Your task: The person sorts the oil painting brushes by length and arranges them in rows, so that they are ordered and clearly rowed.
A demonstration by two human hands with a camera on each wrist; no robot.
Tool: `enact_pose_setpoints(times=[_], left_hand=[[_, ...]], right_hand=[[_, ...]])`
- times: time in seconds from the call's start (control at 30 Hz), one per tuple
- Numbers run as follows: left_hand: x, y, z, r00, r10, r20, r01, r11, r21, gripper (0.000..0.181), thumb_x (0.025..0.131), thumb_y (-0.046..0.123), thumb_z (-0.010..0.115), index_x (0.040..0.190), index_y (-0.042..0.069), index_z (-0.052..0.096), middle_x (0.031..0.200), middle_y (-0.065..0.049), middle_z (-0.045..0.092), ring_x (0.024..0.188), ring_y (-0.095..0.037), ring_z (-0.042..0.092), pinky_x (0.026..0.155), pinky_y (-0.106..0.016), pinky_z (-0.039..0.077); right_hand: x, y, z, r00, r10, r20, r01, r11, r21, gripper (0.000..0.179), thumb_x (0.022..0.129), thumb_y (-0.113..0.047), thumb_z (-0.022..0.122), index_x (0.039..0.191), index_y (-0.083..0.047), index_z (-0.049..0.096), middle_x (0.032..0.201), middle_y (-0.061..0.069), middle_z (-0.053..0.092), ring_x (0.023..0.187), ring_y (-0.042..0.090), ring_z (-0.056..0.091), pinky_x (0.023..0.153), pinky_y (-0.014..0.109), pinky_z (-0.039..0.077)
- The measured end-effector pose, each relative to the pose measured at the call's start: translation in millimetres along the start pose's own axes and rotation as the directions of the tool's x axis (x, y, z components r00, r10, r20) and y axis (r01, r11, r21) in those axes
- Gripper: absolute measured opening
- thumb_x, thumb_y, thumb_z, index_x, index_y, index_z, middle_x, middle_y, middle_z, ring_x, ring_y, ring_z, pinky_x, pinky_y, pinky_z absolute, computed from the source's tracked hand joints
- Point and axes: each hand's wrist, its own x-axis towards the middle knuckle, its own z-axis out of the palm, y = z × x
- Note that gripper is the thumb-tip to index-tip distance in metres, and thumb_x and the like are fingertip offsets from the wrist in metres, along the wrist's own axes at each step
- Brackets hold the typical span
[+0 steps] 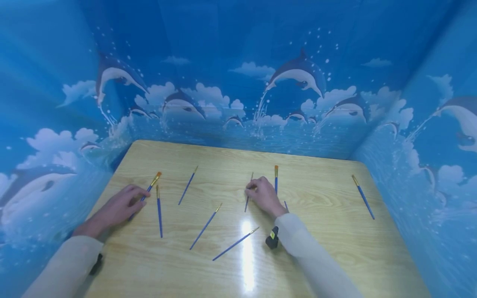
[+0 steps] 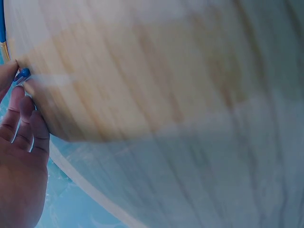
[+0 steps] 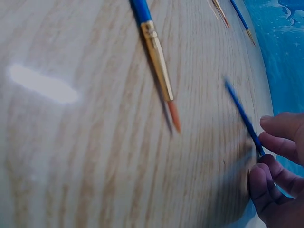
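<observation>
At the left of the table, my left hand (image 1: 118,207) pinches a flat-tipped paintbrush (image 1: 154,181) by its blue handle; its orange bristles point away from me. In the left wrist view the handle end (image 2: 23,73) shows between thumb and fingers. My right hand (image 1: 265,195) bends over a thin paintbrush (image 1: 246,203) near the middle, with thumb and fingertips pinching it. The right wrist view has its blue handle (image 3: 241,109) sticking out from the fingers. Just beyond that hand is a wider brush (image 1: 276,178), its lower part hidden.
Several more blue-handled paintbrushes lie apart on the wooden table (image 1: 324,256), among them one (image 1: 160,213) beside the left hand, one (image 1: 235,244) nearer me and one (image 1: 363,197) far right. A blue handle piece (image 1: 285,205) shows by the right wrist. Dolphin-print cloth (image 1: 223,74) surrounds the table.
</observation>
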Motion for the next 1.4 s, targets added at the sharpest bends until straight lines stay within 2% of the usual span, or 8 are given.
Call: enact_pose_setpoints(times=[0.27,0.5,0.67,0.87,0.97,1.13,1.23,1.4], left_hand=[[2.2,-0.1,0.8,0.999,-0.031,0.005,0.031,1.000,0.001,0.032,0.108,0.022,0.066,0.138,0.011,0.068,0.145,-0.026,0.057,0.138,-0.055,0.052,0.112,-0.077,0.043],[2.7,-2.1,3.3,0.999,-0.036,0.003,0.036,0.999,-0.001,0.032,0.107,0.022,0.067,0.138,0.012,0.068,0.145,-0.025,0.057,0.137,-0.054,0.054,0.111,-0.077,0.045],[1.6,-1.9,2.7,0.999,-0.036,0.001,0.036,0.999,-0.004,0.031,0.107,0.021,0.067,0.137,0.012,0.068,0.144,-0.025,0.058,0.138,-0.054,0.053,0.112,-0.077,0.044],[1.5,-1.3,2.4,1.000,-0.028,-0.004,0.028,1.000,-0.003,0.031,0.107,0.020,0.067,0.137,0.011,0.068,0.144,-0.025,0.057,0.138,-0.054,0.053,0.113,-0.077,0.043],[1.3,-1.4,2.7,1.000,-0.013,-0.008,0.013,1.000,-0.003,0.031,0.108,0.020,0.066,0.137,0.011,0.068,0.144,-0.026,0.057,0.137,-0.055,0.052,0.112,-0.078,0.043],[0.7,-0.3,2.7,1.000,-0.012,-0.013,0.012,1.000,-0.007,0.031,0.107,0.019,0.067,0.137,0.010,0.068,0.143,-0.025,0.058,0.137,-0.055,0.053,0.111,-0.077,0.044],[1.0,0.3,2.9,1.000,-0.023,-0.009,0.023,1.000,-0.010,0.031,0.107,0.020,0.067,0.137,0.010,0.068,0.143,-0.025,0.057,0.137,-0.055,0.053,0.111,-0.077,0.044],[0.9,0.3,2.4,1.000,-0.024,-0.008,0.024,1.000,-0.009,0.032,0.107,0.020,0.068,0.137,0.010,0.068,0.144,-0.026,0.057,0.137,-0.055,0.053,0.111,-0.078,0.044]], right_hand=[[-2.3,0.9,2.3,1.000,0.016,-0.008,-0.016,0.999,-0.033,0.021,0.103,-0.015,0.073,0.123,-0.010,0.077,0.124,0.008,0.064,0.103,0.021,0.064,0.091,0.040,0.060],[-3.4,3.5,4.0,0.998,0.025,-0.051,-0.026,0.999,-0.035,0.036,0.104,-0.013,0.071,0.139,-0.007,0.068,0.129,0.012,0.066,0.112,0.026,0.066,0.102,0.046,0.061],[-4.3,3.2,3.3,0.997,0.030,-0.067,-0.032,0.999,-0.032,0.028,0.104,-0.016,0.071,0.130,-0.007,0.074,0.124,0.011,0.066,0.107,0.025,0.063,0.098,0.044,0.060],[-3.8,1.3,5.2,0.997,-0.017,-0.075,0.012,0.998,-0.064,0.018,0.102,-0.010,0.072,0.119,-0.008,0.077,0.116,0.009,0.069,0.102,0.022,0.063,0.093,0.042,0.059],[-4.0,0.5,7.0,0.995,-0.067,-0.079,0.055,0.989,-0.138,0.015,0.102,-0.008,0.073,0.116,-0.008,0.078,0.112,0.008,0.071,0.102,0.023,0.065,0.093,0.042,0.060],[-3.0,0.6,11.1,0.980,-0.180,-0.079,0.146,0.935,-0.322,0.016,0.104,-0.006,0.071,0.118,-0.008,0.077,0.112,0.010,0.075,0.104,0.028,0.070,0.092,0.042,0.062],[-3.1,-0.7,12.1,0.980,-0.189,-0.068,0.151,0.917,-0.370,0.021,0.105,-0.004,0.066,0.124,-0.006,0.075,0.115,0.012,0.073,0.105,0.028,0.069,0.091,0.042,0.062],[-3.9,-5.2,6.8,0.985,-0.151,-0.083,0.118,0.944,-0.309,0.025,0.108,-0.001,0.059,0.129,-0.003,0.073,0.117,0.013,0.067,0.104,0.028,0.066,0.092,0.041,0.062]])
